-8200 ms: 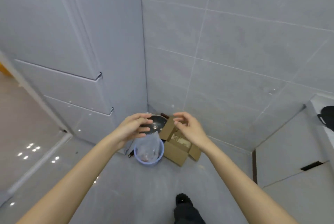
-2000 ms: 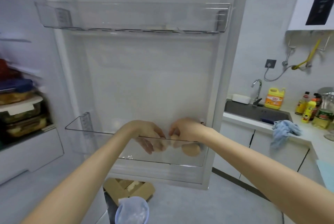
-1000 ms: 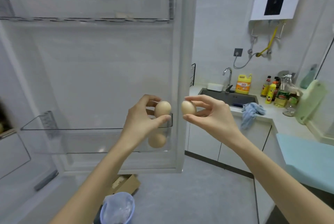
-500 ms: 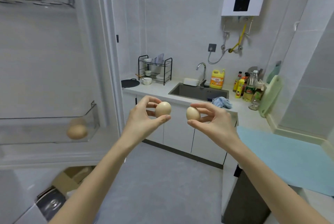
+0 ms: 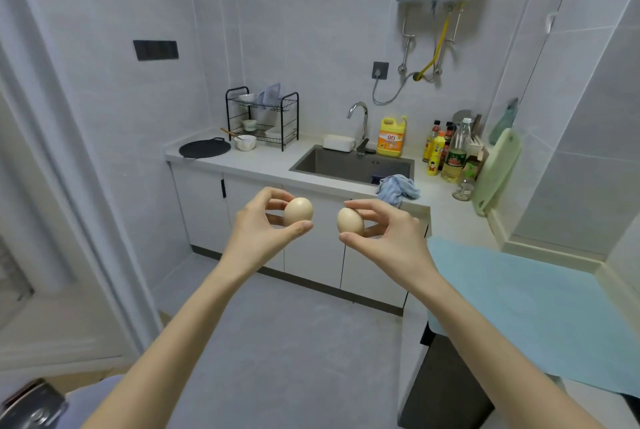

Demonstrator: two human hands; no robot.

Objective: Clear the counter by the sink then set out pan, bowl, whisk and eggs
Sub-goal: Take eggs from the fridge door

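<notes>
While standing short of the sink counter (image 5: 270,162), observe left hand (image 5: 258,229) pinching a brown egg (image 5: 298,211) between thumb and fingers, right hand (image 5: 393,236) pinching a second egg (image 5: 349,220) likewise. Note both eggs in mid-air, near each other, apart. Locate flat black pan (image 5: 204,148) at counter's left end, white bowl (image 5: 245,143) just beside it.

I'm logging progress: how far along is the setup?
Looks done: dark pan and white bowl sit on the counter left of the sink. In hand: left hand pinches one egg, right hand a second egg. Left: set eggs down; blue cloth lies by sink; whisk not identifiable.
</notes>
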